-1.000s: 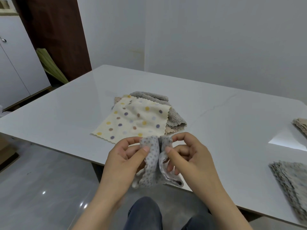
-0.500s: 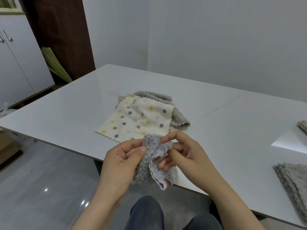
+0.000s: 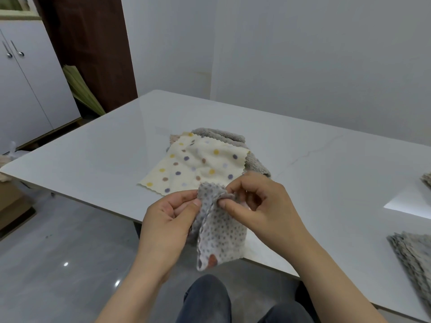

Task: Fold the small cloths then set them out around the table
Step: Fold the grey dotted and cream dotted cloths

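You've got the grey dotted cloth (image 3: 219,227) up off the table (image 3: 112,145), pinched at its top edge between both hands, and it hangs straight down over the near table edge, just above your knees. Your left hand (image 3: 170,220) has thumb and forefinger closed on the left of that top edge; your right hand (image 3: 261,206) has thumb and forefinger closed on the right of it, the other fingers curled loosely. The two pinches sit nearly touching, so the top edge is bunched into a ridge between them rather than stretched flat.

Here's what the next move turns on, as I read it: the cloth's long axis runs top to bottom, away from your fingertips toward your lap, with a scalloped side edge facing you and a small reddish-brown mark near the bottom corner. Both hands are equally close to it, both at the same end. The free end points down, and nothing holds it. To make a clean fold you'd likely need to spread the hands apart along that top edge, or lay the cloth on the table straight ahead.

Just beyond your hands, the cream polka-dot cloth (image 3: 198,164) lies flat on top of a fluffy grey towel (image 3: 233,141). Off to your right, a stack of folded grey cloths (image 3: 410,250) sits near the table edge, well apart, with another cloth (image 3: 426,178) partly out of view beyond it.
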Motion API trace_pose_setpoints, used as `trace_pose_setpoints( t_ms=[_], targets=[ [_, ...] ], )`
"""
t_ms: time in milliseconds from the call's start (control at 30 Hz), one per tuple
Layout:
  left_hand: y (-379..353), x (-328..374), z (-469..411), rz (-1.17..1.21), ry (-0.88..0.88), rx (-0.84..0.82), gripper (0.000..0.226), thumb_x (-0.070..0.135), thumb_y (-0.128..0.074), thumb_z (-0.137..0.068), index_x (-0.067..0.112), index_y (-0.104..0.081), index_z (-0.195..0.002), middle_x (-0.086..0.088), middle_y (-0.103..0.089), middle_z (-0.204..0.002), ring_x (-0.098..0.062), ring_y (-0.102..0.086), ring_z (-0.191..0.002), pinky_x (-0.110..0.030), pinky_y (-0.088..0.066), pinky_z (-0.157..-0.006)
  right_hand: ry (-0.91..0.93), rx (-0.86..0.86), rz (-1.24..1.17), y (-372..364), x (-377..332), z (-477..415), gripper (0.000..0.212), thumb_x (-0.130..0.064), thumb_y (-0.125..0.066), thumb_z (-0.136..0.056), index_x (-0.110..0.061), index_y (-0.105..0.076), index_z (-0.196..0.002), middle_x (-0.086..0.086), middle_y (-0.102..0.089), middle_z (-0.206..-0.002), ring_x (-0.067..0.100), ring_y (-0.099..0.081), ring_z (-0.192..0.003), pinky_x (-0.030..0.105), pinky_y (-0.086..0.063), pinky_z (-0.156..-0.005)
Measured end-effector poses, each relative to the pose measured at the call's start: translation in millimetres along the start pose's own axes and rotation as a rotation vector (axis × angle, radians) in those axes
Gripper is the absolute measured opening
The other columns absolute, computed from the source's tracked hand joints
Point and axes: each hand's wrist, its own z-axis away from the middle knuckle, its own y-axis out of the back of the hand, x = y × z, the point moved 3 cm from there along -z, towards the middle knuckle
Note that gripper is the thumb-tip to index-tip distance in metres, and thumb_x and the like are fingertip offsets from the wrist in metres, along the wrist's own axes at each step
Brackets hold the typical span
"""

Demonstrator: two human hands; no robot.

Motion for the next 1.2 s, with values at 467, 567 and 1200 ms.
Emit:
trace_pose_setpoints(
  t_ms=[467, 567, 1200],
  targets=[
    [0, 7, 2, -0.046, -0.015, -0.033, 0.015, 0.011, -0.060, -0.089, 0.019, -0.072, -0.092, -0.003, -0.077, -0.080, -0.017, -0.073, -0.077, -0.029, -0.056, -0.068, -0.008, -0.089, 0.053, -6, -4, -6, 0.009, -0.028, -0.068, -0.085, -0.027, -0.064, -0.078, -0.010, -0.057, -0.063, 0.005, -0.045, -0.052, 0.013, -0.035, -0.054],
    [0, 8, 3, -0.066, -0.017, -0.040, 0.016, 0.011, -0.059, -0.089, 0.019, -0.072, -0.093, -0.003, -0.077, -0.080, -0.018, -0.073, -0.077, -0.032, -0.057, -0.071, -0.014, -0.090, 0.063, -8, -2, -7, 0.009, -0.029, -0.068, -0.085, -0.028, -0.064, -0.077, -0.010, -0.059, -0.067, 0.005, -0.047, -0.054, 0.014, -0.036, -0.054],
    [16, 10, 0, 0.035, -0.068, -0.053, 0.019, -0.002, -0.059, -0.085, 0.013, -0.061, -0.098, -0.008, -0.076, -0.083, -0.018, -0.073, -0.079, -0.031, -0.060, -0.067, -0.129, -0.177, 0.037, 6, 15, -4, 0.019, -0.042, -0.069, -0.083, -0.023, -0.066, -0.080, -0.003, -0.064, -0.082, 0.004, -0.042, -0.052, 0.016, -0.037, -0.054]
  ],
)
